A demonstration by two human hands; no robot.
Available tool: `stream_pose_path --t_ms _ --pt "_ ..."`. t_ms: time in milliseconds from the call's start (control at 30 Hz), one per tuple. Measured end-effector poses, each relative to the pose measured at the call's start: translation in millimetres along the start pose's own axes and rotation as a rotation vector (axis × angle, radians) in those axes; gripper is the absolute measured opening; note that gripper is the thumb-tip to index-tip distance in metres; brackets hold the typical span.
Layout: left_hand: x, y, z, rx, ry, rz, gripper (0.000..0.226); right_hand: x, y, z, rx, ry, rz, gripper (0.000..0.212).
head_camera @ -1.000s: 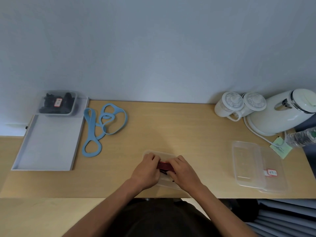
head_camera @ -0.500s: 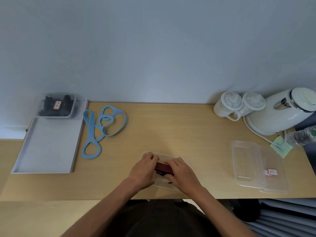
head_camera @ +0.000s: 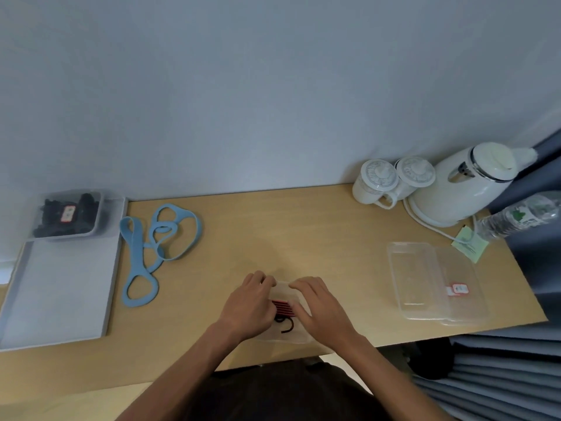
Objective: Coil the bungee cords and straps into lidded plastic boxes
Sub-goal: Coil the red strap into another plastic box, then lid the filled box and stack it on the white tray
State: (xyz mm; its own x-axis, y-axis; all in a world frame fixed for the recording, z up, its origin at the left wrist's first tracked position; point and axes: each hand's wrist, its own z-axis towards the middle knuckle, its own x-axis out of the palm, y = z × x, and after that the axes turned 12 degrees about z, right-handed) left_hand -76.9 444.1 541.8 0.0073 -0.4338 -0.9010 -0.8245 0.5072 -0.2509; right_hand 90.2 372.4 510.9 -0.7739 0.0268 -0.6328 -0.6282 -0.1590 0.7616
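A small clear plastic box sits at the table's near edge, with a coiled red-and-black bungee cord inside it. My left hand grips the box's left side and my right hand its right side, fingertips curled over the far rim. A clear sheet, seemingly the lid, lies under my fingers; I cannot tell if it is snapped down. A loose blue strap lies uncoiled on the table to the left. An empty clear box and lid rest at the right.
A grey tray at the left carries a lidded box of black straps in its far corner. Two lidded white cups, a white kettle, a water bottle and a green note crowd the back right.
My fingertips have moved from the top of the red-and-black cord to the far rim of the box. More of the cord shows between my hands.
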Motion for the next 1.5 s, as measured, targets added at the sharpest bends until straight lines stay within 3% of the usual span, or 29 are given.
stream_pose_path --t_ms 267,433,567,667,833,1133,1400,1500 --pt "3.9 -51.4 53.4 0.133 0.008 -0.074 0.035 -58.6 -28.5 -10.1 0.271 -0.314 0.03 0.028" --pt "9.4 -102.4 85.6 0.227 0.096 -0.067 0.034 -116.1 -62.3 -37.8 0.478 -0.584 0.013 0.021" --pt "20.2 -132.5 105.0 0.232 0.173 -0.067 0.041 -162.3 -90.9 -74.2 0.737 -0.791 0.018 0.023" --pt "28.9 -146.9 116.2 0.226 0.245 -0.033 0.043 -183.8 -119.2 -102.7 0.896 -0.771 -0.095 0.029" --pt "38.6 -162.2 127.9 0.226 0.331 0.029 0.043 -194.4 -151.8 -120.2 1.26 -0.482 -0.067 0.063" --pt "43.5 -172.0 139.9 0.217 0.354 0.098 0.042 -192.3 -167.9 -119.4 1.259 -0.411 -0.041 0.098" --pt "42.2 -177.7 143.6 0.229 0.352 0.092 0.039 -187.0 -159.9 -125.4 1.116 -0.579 -0.023 0.087" --pt "41.0 -178.4 142.2 0.231 0.348 0.095 0.04 -184.6 -154.1 -125.7 1.099 -0.553 -0.055 0.087"
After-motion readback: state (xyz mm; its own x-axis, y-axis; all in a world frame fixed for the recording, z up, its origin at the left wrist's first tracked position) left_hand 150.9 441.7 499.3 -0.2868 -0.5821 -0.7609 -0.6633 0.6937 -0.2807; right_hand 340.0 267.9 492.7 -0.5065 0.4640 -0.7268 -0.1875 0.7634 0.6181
